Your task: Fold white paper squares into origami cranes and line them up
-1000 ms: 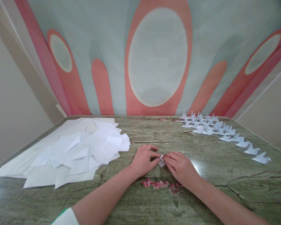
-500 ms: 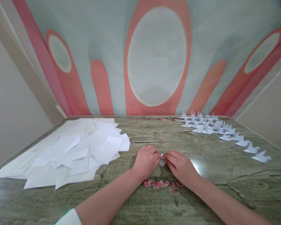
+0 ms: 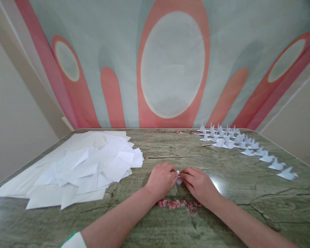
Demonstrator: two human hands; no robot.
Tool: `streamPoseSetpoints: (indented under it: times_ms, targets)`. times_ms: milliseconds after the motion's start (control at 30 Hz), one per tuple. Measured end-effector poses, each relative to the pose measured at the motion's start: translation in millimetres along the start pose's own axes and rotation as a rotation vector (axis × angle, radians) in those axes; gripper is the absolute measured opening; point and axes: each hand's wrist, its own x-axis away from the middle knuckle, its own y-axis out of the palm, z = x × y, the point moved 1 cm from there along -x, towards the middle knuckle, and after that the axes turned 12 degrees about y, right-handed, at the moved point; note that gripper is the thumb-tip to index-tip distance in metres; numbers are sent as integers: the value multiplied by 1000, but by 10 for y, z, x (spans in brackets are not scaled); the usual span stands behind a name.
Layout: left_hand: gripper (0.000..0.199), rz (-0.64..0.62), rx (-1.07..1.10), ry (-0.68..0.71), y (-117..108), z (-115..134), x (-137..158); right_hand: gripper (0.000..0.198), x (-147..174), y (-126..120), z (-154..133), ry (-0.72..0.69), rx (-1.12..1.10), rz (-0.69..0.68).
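A small folded piece of white paper (image 3: 179, 181) is pinched between my two hands, just above the tabletop at the middle. My left hand (image 3: 162, 179) grips its left side, fingers bent and closed. From the right, my right hand (image 3: 198, 182) holds it between thumb and fingertips. Much of the paper is covered by my fingers, so its exact folds cannot be made out. Several finished white paper cranes (image 3: 240, 139) stand in slanting rows at the back right, the nearest one (image 3: 287, 173) lying closest to my right hand.
A broad heap of loose white paper sheets (image 3: 74, 168) spreads over the left of the wood-patterned table (image 3: 150, 220). Pink flower prints (image 3: 173, 203) mark the tabletop before my hands. Behind the far edge stands a wall covering (image 3: 173, 65) with coral and pale green shapes.
Both hands stay in the same place with the paper between them; only the fingers have shifted slightly. The whole view has tilted a little.
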Motion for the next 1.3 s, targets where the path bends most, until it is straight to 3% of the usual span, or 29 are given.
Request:
streamPoseSetpoints:
  times_ms: [500,733,1300]
  targets:
    - [25,-61,9,50,-117,68,75,24,29,-35,-26,-50,92,-65]
    - [25,-48,48,55,-88,-20,79,22,36,-31,-43,-86,126,-12]
    - [30,-18,82,29,19,-113,96,29,0,-109,-75,-124,245,-195]
